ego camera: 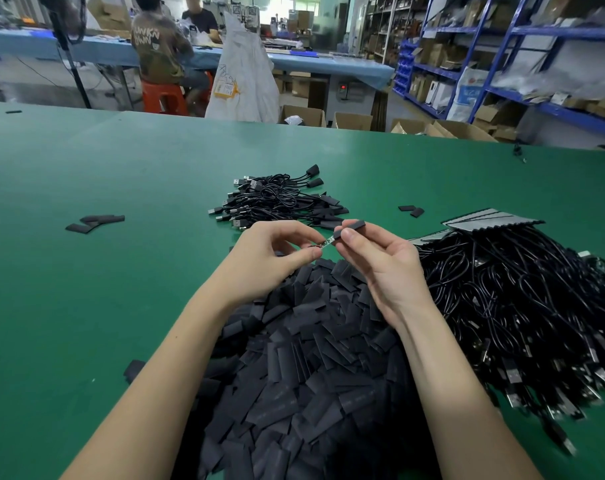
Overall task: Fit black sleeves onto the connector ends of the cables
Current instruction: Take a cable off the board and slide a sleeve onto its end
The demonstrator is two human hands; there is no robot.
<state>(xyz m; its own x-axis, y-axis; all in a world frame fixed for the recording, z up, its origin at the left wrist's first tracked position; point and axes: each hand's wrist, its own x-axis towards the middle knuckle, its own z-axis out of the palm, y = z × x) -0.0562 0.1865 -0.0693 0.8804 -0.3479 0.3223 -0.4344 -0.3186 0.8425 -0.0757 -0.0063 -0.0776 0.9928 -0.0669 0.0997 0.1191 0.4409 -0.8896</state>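
Observation:
My left hand (pixel 266 252) pinches a cable's bare connector end (pixel 327 242), a small circuit strip pointing right. My right hand (pixel 380 261) pinches a black sleeve (pixel 352 227) just right of that end, its mouth meeting the strip's tip. Below both hands lies a big heap of loose black sleeves (pixel 308 368). To the right sprawls a large pile of black cables (pixel 522 313) with USB plugs. Beyond the hands sits a smaller bunch of cables with sleeves on their ends (pixel 277 200).
The green table (pixel 121 289) carries a few stray sleeves at left (pixel 95 222) and at right (pixel 411 210). Grey cards (pixel 491 220) lie atop the cable pile. People sit at a blue bench behind; shelves and boxes stand at right.

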